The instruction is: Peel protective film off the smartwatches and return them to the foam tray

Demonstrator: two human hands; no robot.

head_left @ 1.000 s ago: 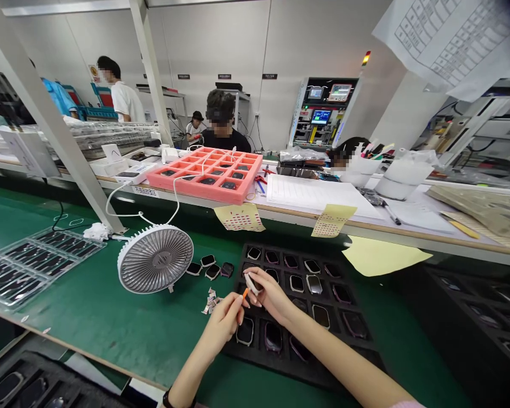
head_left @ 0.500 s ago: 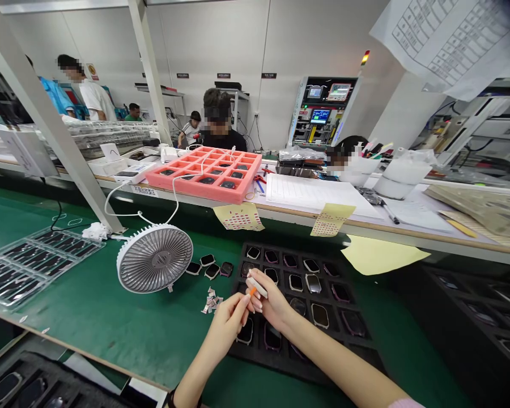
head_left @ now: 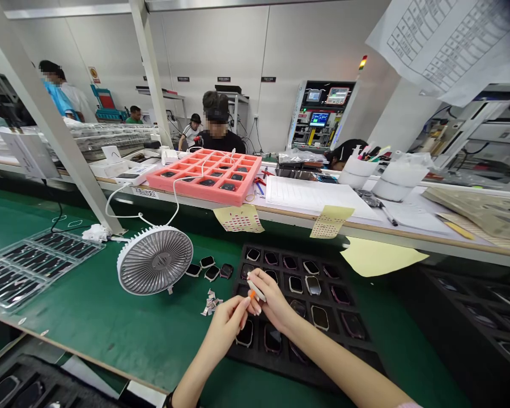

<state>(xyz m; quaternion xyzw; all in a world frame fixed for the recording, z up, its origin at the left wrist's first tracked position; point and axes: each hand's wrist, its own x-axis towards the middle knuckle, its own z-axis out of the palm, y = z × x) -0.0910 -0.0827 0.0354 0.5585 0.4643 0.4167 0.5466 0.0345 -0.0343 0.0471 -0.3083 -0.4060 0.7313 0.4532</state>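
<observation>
Over the black foam tray [head_left: 280, 357], my two hands meet. My right hand [head_left: 272, 297] is closed around a light-coloured smartwatch case [head_left: 257, 290], seen nearly edge-on, so its face is hidden. Pinched in my left hand [head_left: 229, 320] is a small orange piece [head_left: 251, 294] that touches or lies close against the case; its exact kind is too small to tell. Several smartwatch cases, such as this pale one [head_left: 320, 317], lie in the tray's compartments under and around my hands.
A white fan [head_left: 155, 260] stands left on the green bench [head_left: 110, 340]. Between it and the tray lie loose watch cases [head_left: 211, 273] and small silvery strips [head_left: 211, 303]. A clear plastic tray [head_left: 34, 260] is far left. Above, a shelf bears a pink foam tray [head_left: 238, 195]. A person [head_left: 221, 136] sits behind.
My hands have barely moved; the watch case is tilted slightly differently in my right hand. In the background, a person at the far left has shifted left.
</observation>
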